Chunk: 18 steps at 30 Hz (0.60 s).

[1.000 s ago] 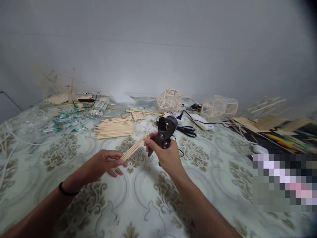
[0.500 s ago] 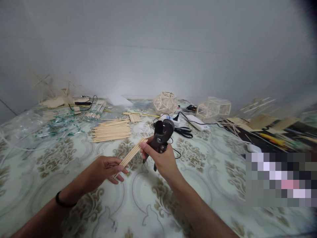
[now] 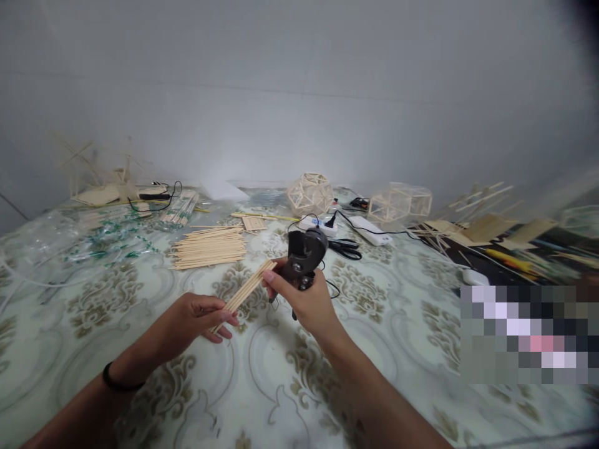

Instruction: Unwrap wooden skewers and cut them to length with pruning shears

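A small bundle of thin wooden sticks (image 3: 246,294) slants between my two hands above the table. My left hand (image 3: 206,316) is closed on its lower end, thumb on top and fingers beneath. At the upper end, the thumb and fingertips of my right hand (image 3: 299,293) pinch the same sticks. That hand also has a black cutting tool (image 3: 304,252), like pruning shears, in its palm, with the jaws pointing up and away from the sticks. Beyond my left hand lies a broad pile of similar sticks (image 3: 209,247).
Two stick-built frames (image 3: 309,194) stand near the wall, with a power strip (image 3: 318,226) and black cables before them. Plastic wrappers (image 3: 115,240) lie left. Thin wood sheets (image 3: 491,229), a yellow-handled tool (image 3: 510,260) and loose sticks lie right. Patterned cloth (image 3: 262,386) covers the table.
Both hands keep hold of the stick bundle, with hardly any movement. The view has shifted slightly, so most things appear a little further left.
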Each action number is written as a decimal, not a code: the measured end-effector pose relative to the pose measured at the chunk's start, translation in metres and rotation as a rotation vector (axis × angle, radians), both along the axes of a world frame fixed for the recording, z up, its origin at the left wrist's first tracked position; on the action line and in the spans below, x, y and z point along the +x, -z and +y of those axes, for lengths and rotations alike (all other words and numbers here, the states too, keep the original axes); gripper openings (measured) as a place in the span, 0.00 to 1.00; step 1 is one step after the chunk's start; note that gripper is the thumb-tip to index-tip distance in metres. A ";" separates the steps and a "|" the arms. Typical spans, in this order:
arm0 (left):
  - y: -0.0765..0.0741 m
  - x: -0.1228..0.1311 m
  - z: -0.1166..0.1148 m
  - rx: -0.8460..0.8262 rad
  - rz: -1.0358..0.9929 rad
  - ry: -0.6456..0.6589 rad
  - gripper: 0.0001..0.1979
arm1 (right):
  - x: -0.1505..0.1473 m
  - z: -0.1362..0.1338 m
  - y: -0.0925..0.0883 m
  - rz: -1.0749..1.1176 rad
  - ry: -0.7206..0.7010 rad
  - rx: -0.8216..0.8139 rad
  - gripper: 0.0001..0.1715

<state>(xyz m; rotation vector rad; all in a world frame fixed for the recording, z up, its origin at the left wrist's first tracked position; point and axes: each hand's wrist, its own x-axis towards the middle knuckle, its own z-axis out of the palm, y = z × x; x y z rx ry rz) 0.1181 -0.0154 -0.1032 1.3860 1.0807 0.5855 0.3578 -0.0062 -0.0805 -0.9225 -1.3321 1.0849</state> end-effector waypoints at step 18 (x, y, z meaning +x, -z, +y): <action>-0.014 0.004 0.000 0.126 -0.330 -0.561 0.23 | 0.006 0.011 0.010 -0.408 0.131 0.122 0.17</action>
